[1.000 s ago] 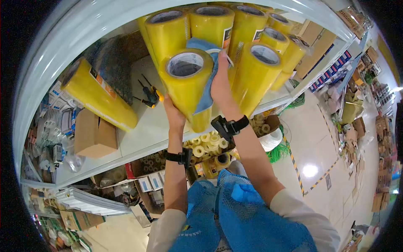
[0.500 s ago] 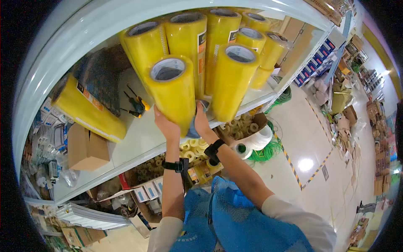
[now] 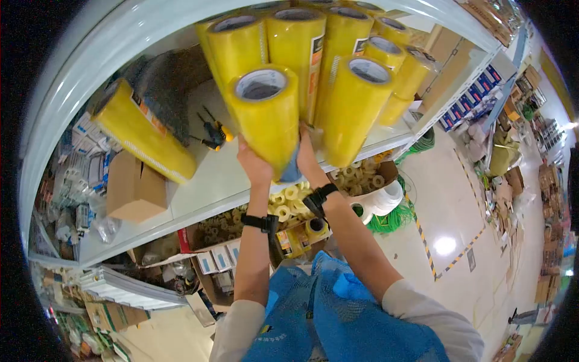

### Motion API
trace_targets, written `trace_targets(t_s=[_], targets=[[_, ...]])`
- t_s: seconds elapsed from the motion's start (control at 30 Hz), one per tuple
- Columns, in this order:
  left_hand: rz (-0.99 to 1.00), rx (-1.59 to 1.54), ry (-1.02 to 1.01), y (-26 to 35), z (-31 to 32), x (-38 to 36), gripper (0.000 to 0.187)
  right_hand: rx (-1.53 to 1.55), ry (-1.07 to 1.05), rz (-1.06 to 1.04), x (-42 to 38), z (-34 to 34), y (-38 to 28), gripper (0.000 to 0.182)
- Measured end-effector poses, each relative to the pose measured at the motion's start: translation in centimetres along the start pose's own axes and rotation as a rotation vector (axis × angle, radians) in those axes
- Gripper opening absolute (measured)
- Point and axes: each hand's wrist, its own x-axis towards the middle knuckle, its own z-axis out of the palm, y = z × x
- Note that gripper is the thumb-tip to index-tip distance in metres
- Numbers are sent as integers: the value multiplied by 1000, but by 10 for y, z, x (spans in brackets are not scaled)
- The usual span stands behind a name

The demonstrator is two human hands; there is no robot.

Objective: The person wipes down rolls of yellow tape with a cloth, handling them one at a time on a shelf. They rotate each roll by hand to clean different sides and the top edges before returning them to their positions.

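A tall yellow stack of packing tape stands slightly tilted at the front of the shelf, its grey core facing up. My left hand presses its lower left side, and my right hand is against the lower right side. A blue-grey patch shows beside the right palm; what it is I cannot make out. Close to the right hand leans another yellow tape stack, apart from it. More yellow tape stacks stand behind. The fingertips of both hands are partly hidden.
On the shelf to the left are a leaning tape stack, a cardboard box and yellow-black hand tools. Below sit boxes of small tape rolls. Green cord lies on the floor at right.
The whole view has shifted, so the shelf, stacks and hands appear further right and higher. Both hands keep the same hold on the tape stack, which has hardly moved relative to the shelf.
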Motion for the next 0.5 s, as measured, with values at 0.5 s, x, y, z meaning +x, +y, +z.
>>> trace_targets(t_s=[0.5], targets=[[217, 134, -12, -22, 3, 11, 39, -37, -54, -412, 6, 24, -99, 51]])
